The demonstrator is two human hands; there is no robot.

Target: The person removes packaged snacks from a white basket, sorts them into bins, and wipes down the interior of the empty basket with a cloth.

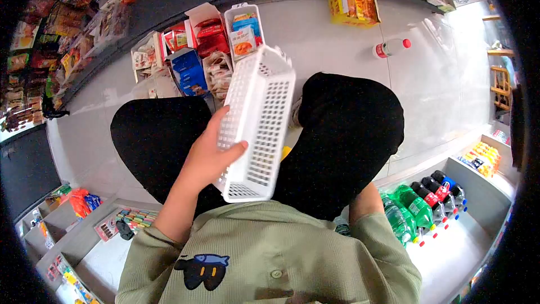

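An empty white perforated plastic basket [264, 129] is tilted above my lap, between my knees. My left hand [211, 152] grips its left side, thumb over the rim. Past the basket's far end, a white basket with packets [245, 31] stands on the floor, beside a red box [211, 31] and a blue box [189, 71] of packets. My right forearm [367, 202] hangs down at my right side; the hand itself is hidden behind my leg and sleeve.
A yellow box of packets [354, 7] and a bottle with a red cap [392, 48] are on the floor ahead. Shelves of snacks [73, 28] line the left. Several green and dark bottles [413, 205] lie in a compartment at the right.
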